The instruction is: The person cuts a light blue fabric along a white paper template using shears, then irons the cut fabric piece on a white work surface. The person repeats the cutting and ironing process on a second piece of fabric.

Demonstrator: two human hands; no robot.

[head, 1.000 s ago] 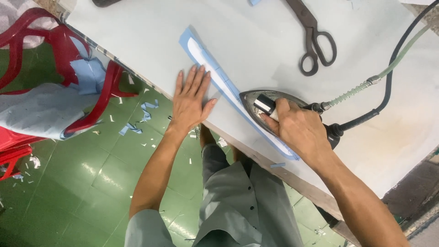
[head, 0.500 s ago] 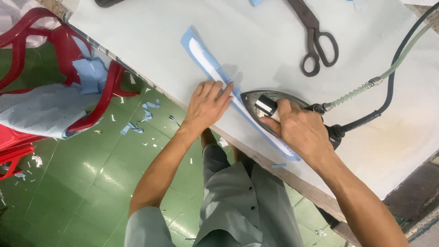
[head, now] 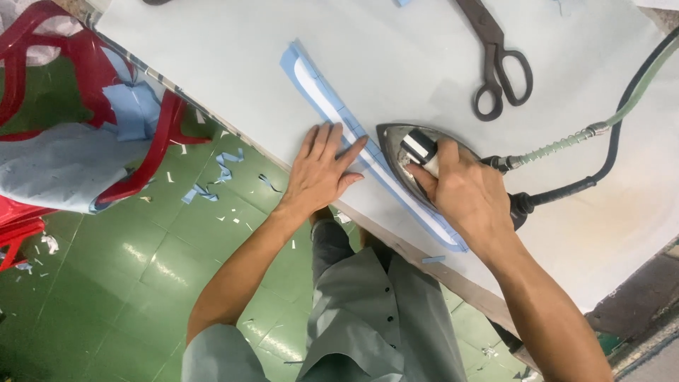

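Observation:
A long light-blue fabric strip with a white piece on it lies diagonally near the edge of the pale ironing table. My left hand lies flat on the strip, fingers together, pressing it down just beside the iron's tip. My right hand grips the handle of a metal steam iron, which rests on the strip's near part. A green hose and a black cable run off from the iron's back to the right.
Large dark scissors lie on the table beyond the iron. A red plastic chair holding blue fabric pieces stands at the left. Fabric scraps litter the green tiled floor below.
My left hand has slid to the right along the strip, towards the iron's tip, and its fingers have drawn together. The iron and my right hand have barely moved.

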